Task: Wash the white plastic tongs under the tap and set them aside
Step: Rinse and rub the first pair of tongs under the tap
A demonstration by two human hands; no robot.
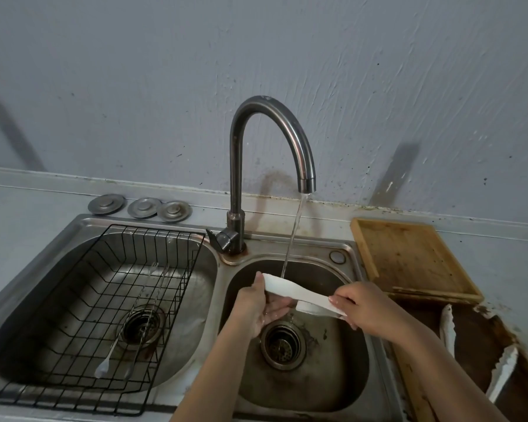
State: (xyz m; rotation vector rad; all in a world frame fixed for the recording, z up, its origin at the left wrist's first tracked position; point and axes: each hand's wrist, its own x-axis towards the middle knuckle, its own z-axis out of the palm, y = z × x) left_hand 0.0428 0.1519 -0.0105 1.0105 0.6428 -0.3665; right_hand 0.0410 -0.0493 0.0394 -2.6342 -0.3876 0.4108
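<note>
Rinse step in hand: your left hand point(258, 303) and right hand point(368, 309) each hold a grip on one end of the white tongs point(299, 292) under the tap point(306, 181) stream, over the right basin; next, likely turn them to rinse the underside.

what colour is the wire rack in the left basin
Black, clearest in the head view: the wire rack.

tongs point(302, 295): I see white plastic | lying near level over right basin | tap point(269, 166) stream hits far end
</note>
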